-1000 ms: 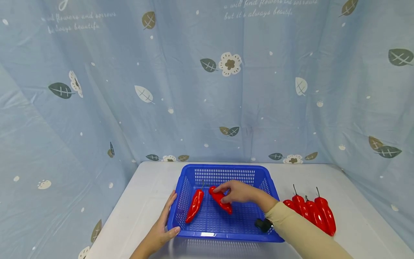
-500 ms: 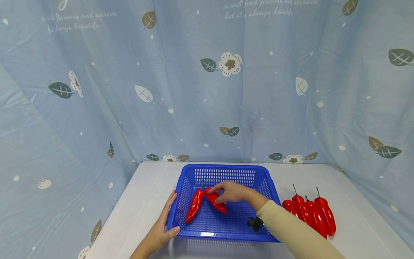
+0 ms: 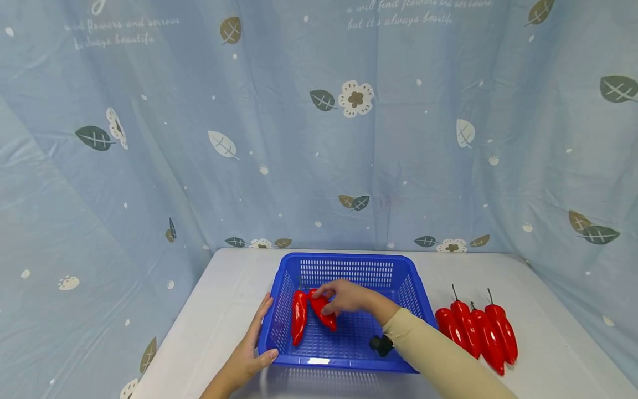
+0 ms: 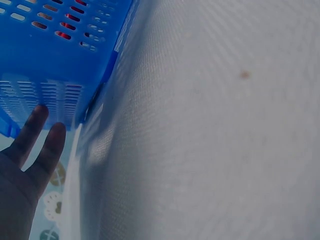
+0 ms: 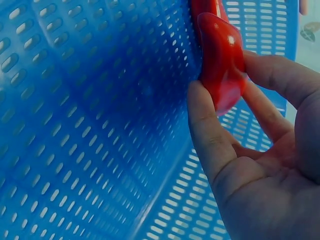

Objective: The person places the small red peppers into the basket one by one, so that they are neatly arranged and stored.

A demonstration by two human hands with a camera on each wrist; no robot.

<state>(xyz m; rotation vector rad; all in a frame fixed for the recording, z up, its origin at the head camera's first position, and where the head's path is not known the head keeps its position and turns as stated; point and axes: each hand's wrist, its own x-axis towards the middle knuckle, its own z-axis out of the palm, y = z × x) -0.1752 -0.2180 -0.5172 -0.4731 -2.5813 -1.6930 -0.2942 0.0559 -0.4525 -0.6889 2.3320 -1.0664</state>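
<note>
Inside the blue plastic basket [image 3: 359, 364], my right hand [image 3: 348, 295] pinches a red pepper [image 3: 323, 311] between thumb and fingers. The right wrist view shows that pepper [image 5: 223, 57] tilted between the fingertips. Close on its left another red pepper [image 3: 299, 318] lies in the basket, its tip toward me. My left hand [image 3: 246, 348] rests against the basket's left side, fingers straight along the outer wall and thumb at the near left corner. In the left wrist view, extended fingers [image 4: 52, 150] are at the basket's perforated wall [image 4: 55, 55].
Several red peppers [image 3: 490, 332] lie side by side on the white table [image 3: 548, 343], right of the basket. A small black device [image 3: 381, 345] sits at my right wrist. A blue patterned curtain [image 3: 319, 138] hangs behind and beside the table.
My right hand has slid left with its pepper, up beside the other one, which now lies straighter. The left hand has stayed in place.
</note>
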